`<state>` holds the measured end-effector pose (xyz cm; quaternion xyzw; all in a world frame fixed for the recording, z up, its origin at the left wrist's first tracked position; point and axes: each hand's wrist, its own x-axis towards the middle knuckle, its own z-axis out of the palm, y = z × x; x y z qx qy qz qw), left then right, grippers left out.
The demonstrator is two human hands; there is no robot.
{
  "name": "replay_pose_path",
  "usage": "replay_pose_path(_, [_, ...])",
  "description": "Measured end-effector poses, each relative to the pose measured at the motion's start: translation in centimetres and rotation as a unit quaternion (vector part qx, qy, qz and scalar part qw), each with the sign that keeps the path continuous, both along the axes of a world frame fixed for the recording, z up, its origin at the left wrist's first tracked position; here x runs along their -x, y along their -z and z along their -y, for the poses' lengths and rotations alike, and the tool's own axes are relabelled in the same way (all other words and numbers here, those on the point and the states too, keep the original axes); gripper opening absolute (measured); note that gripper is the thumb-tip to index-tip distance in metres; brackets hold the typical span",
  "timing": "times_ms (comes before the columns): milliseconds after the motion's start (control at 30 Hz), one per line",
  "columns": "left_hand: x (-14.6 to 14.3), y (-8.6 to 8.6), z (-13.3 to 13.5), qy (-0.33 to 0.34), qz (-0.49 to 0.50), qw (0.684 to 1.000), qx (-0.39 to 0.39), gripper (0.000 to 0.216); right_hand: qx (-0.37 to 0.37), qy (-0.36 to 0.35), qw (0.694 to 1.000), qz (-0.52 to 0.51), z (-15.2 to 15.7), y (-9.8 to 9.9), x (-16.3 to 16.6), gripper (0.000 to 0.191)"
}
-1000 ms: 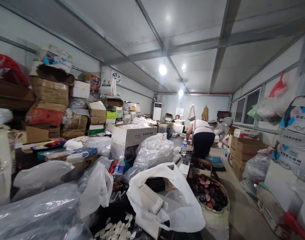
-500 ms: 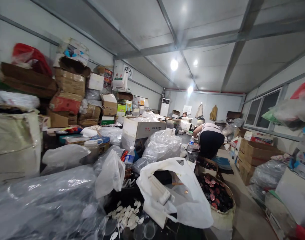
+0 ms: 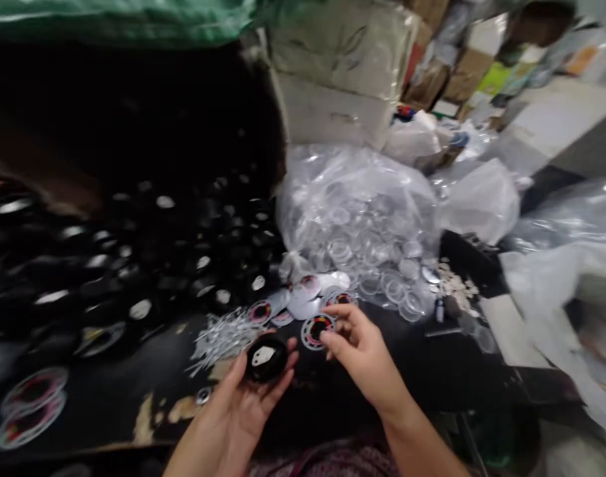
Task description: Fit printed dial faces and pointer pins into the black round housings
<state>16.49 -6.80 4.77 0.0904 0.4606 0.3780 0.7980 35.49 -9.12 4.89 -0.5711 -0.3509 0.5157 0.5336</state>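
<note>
Black case (image 3: 277,363) in left hand (image 3: 240,404), fingers curled round it, over desk (image 3: 422,371); right hand (image 3: 359,344) pinches printed disc (image 3: 310,332) just beside. Looks like disc pick-up; next move probably calls for steady edge grip.

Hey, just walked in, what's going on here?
A person has a small part in each hand above a dark tabletop. The left hand holds a black round piece with a pale shape on it. The right hand holds a printed disc by its edge, apart from the black piece. Beyond them lie thin silvery pins and a clear bag of transparent discs.
</note>
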Motion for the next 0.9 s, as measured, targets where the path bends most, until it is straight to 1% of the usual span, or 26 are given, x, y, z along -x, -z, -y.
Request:
replay_pose_path(100, [0.2,0.5,-0.1,-0.044,-0.016,0.999,-0.017,0.034,0.000,-0.030,0.999,0.041,0.1,-0.5,0.6,0.027])
replay_pose_path(133, [0.1,0.6,0.0,-0.046,-0.017,0.998,-0.028,0.035,-0.001,-0.039,0.998,0.057,0.2,-0.6,0.8,0.026])
replay_pose_path(233, [-0.1,1.0,0.3,-0.024,-0.001,0.999,-0.038,0.035,-0.015,-0.063,0.991,0.119,0.4,-0.6,1.0,0.025])
replay_pose_path(333, [-0.6,1.4,0.6,-0.022,0.011,0.999,-0.039,0.029,-0.043,-0.097,0.976,0.191,0.6,-0.2,0.6,0.030])
replay_pose_path(400, [-0.8,1.6,0.7,-0.033,0.006,0.999,-0.043,0.026,-0.036,-0.104,0.975,0.194,0.7,0.1,0.0,0.033])
replay_pose_path(433, [-0.9,1.7,0.6,-0.034,0.005,0.998,-0.044,0.024,-0.025,-0.094,0.979,0.179,0.8,0.1,-0.2,0.033])
replay_pose_path(500, [-1.1,1.7,0.6,-0.025,0.007,0.999,-0.047,0.024,-0.003,-0.060,0.988,0.143,0.9,-0.1,-0.5,0.025])
replay_pose_path(567, [-1.2,1.7,0.5,-0.012,0.002,0.999,-0.051,0.026,-0.004,-0.042,0.989,0.138,0.9,-0.5,-0.4,0.014])
replay_pose_path(633, [-1.4,1.7,0.7,-0.011,-0.022,0.998,-0.053,0.029,-0.036,-0.062,0.983,0.170,0.7,-0.9,0.3,0.011])
replay_pose_path(733, [-1.5,2.1,1.1,-0.007,-0.063,0.997,-0.051,0.039,-0.084,-0.106,0.963,0.232,0.3,-1.3,1.7,0.020])
replay_pose_path(800, [-1.3,2.7,1.4,0.016,-0.076,0.995,-0.062,0.042,-0.071,-0.112,0.957,0.258,0.0,-1.3,2.4,0.016])
replay_pose_path(900, [-0.6,3.7,1.6,0.060,-0.096,0.987,-0.114,0.042,-0.035,-0.111,0.954,0.276,-0.3,-1.3,2.8,0.005])
